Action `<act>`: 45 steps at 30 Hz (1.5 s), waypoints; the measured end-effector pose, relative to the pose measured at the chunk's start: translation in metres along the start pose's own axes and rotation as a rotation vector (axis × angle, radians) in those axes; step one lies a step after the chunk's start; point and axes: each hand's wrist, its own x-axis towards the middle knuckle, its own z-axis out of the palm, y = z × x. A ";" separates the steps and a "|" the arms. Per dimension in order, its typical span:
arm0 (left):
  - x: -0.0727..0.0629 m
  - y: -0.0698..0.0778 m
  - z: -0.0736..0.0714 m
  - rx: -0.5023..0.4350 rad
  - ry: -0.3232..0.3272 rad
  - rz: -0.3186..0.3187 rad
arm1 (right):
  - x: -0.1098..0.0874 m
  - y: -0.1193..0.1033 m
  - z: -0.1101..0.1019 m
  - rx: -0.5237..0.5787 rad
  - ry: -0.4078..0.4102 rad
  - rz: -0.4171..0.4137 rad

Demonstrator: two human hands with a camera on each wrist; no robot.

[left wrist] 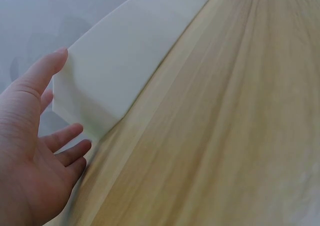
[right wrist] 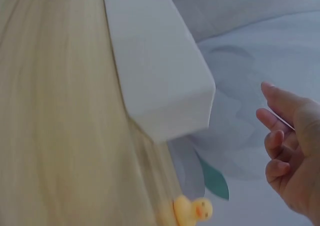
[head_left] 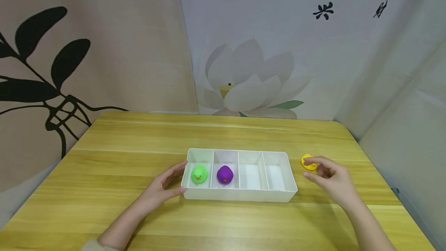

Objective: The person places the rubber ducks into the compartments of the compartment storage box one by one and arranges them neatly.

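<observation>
A long white box (head_left: 240, 195) with several compartments stands on the table. In its leftmost compartment sits a green toy duck (head_left: 199, 174); the compartment beside that one has a purple toy duck (head_left: 225, 175). My left hand (head_left: 163, 184) rests at the box's left end, thumb by the front corner and fingers spread along the end wall. To the right of the box is a yellow toy duck (head_left: 309, 164), also seen low in the right wrist view. My right hand (head_left: 331, 177) hovers by it, thumb and forefinger apart, nothing between them. Something purple peeks out behind its fingers, mostly hidden.
The wooden table (head_left: 139, 138) reaches back to hanging cloth (head_left: 265, 18) printed with a flower, leaves and characters. The two compartments on the right of the box hold nothing.
</observation>
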 end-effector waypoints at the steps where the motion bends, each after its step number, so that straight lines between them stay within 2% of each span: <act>1: 0.000 0.000 0.000 0.000 -0.001 0.000 | -0.002 0.002 -0.003 0.002 0.006 0.002; 7: 0.000 0.000 0.000 0.001 0.000 -0.001 | -0.010 0.020 -0.018 -0.038 0.034 0.021; 17: 0.000 -0.001 0.000 0.005 0.006 -0.008 | -0.014 0.049 -0.039 -0.167 0.019 0.109; 22: 0.000 0.000 0.000 0.004 0.003 0.006 | -0.013 0.060 -0.048 -0.208 -0.020 0.148; 36: 0.000 0.000 0.000 0.005 0.000 0.015 | -0.006 0.088 -0.060 -0.233 -0.138 0.177; 45: 0.000 0.002 0.000 0.010 0.001 0.019 | -0.004 0.098 -0.059 -0.238 -0.165 0.156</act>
